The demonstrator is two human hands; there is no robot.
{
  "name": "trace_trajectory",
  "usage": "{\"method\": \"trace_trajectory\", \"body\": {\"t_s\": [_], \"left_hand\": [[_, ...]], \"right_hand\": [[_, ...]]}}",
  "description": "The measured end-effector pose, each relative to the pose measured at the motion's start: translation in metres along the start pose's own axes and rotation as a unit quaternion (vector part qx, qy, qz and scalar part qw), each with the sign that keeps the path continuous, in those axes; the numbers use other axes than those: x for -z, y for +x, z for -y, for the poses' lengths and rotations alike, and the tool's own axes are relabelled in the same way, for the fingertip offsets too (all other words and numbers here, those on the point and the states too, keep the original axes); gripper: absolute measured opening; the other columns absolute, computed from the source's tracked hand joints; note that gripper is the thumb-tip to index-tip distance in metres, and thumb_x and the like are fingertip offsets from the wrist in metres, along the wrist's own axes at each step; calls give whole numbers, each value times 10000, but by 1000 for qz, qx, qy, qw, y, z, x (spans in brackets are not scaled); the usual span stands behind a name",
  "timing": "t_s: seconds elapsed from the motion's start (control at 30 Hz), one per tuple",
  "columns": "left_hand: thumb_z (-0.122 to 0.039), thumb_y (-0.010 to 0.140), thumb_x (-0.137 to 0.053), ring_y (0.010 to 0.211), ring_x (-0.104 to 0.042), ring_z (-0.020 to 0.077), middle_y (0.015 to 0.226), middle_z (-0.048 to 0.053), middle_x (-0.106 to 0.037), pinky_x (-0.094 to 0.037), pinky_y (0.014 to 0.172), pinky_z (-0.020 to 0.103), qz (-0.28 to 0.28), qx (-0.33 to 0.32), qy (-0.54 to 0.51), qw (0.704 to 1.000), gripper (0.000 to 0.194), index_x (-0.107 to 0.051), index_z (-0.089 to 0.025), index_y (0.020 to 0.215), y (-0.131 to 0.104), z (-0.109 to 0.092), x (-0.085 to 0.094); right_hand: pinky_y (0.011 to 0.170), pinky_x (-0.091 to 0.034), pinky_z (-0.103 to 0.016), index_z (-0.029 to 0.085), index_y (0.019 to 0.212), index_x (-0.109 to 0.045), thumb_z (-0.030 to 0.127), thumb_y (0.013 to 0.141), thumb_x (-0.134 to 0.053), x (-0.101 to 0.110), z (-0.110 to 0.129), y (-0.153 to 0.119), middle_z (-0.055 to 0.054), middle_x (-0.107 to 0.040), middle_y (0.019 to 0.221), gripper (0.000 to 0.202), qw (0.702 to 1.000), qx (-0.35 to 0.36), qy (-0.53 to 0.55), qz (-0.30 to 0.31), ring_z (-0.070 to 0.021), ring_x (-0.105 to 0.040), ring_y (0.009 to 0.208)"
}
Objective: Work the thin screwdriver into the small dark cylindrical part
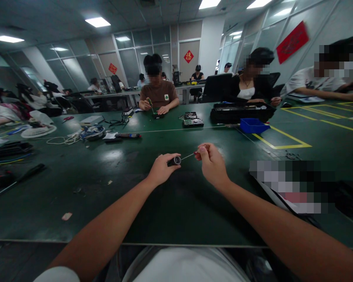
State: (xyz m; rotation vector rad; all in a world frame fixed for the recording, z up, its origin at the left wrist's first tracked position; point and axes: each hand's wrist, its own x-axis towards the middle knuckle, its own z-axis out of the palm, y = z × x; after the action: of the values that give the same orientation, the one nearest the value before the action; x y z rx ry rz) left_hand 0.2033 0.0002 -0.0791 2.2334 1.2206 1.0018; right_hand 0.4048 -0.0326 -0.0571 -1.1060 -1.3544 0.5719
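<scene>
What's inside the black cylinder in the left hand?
The cylinder shows its round end: a pale rim around a darker middle. Anything deeper is hidden by its wall. A screwdriver reaches toward its edge; whether the tip goes in, I can't tell.

Workbench, across the frame, bearing the following. Centre: cylindrical part in left hand; to its right, screwdriver in right hand, shaft between the two hands. Right: flat item, partly obscured. Behind the hands, upper centre: drive unit; right of it, housing, bin just before it. Upper left: cable bundle, fan-like part to its left. Left edge: second screwdriver. Behind workbench, upper centre: co-worker.
</scene>
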Motion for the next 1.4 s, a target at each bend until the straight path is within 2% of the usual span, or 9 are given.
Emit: {"method": "trace_trajectory", "body": {"t_s": [0.23, 0.37, 0.7, 0.97, 1.2, 1.4], "left_hand": [[-198, 804, -763, 1154, -628, 257, 1206, 60, -720, -374, 1094, 485, -9, -4, 10, 1000, 417, -704, -281, 1208, 0, 3, 0], [-195, 809, -761, 1163, -627, 253, 1216, 55, -719, -388, 1082, 473, -14, -8, 15, 1000, 418, -700, -283, 1214, 0, 5, -1], [-203, 794, -782, 1105, -641, 253, 1173, 58, -727, -447, 998, 432, -19, -17, 29, 999, 431, -706, -272, 1213, 1, 1, 0], [-193, 791, -786, 1105, -631, 245, 1172, 55, -724, -436, 999, 422, -3, -8, 32, 999, 436, -706, -262, 1214, 1, -1, 0], [-191, 804, -770, 1122, -630, 249, 1194, 48, -723, -375, 1082, 486, 15, 8, 42, 999, 405, -710, -276, 1195, 1, -3, 0], [-181, 800, -767, 1122, -635, 248, 1182, 49, -726, -382, 1076, 488, 12, 5, 48, 999, 413, -706, -274, 1197, 1, -2, 0]], "right_hand": [[719, -552, -369, 230, 1018, -564, 417, 962, -511, -1, -1, -4, -51, -712, 871, 202, 997, 16, -19, 71, -215, -706, 801], [769, -548, -388, 229, 1023, -559, 393, 974, -498, -1, -3, -5, -49, -718, 873, 182, 996, 37, -45, 64, -222, -721, 825], [744, -539, -382, 234, 1030, -555, 359, 980, -487, 0, 0, -7, -52, -731, 860, 151, 992, 68, -80, 73, -236, -732, 821], [733, -526, -369, 236, 1021, -535, 385, 1002, -452, 5, 2, -6, -51, -713, 872, 171, 994, 83, -67, 17, -216, -698, 794], [716, -504, -355, 233, 1028, -527, 361, 998, -452, 5, 5, -7, -47, -708, 849, 151, 988, 101, -98, 58, -219, -700, 792], [679, -479, -345, 236, 971, -525, 336, 990, -446, 5, 6, -4, -41, -687, 801, 129, 986, 101, -124, 52, -216, -676, 742]]}}
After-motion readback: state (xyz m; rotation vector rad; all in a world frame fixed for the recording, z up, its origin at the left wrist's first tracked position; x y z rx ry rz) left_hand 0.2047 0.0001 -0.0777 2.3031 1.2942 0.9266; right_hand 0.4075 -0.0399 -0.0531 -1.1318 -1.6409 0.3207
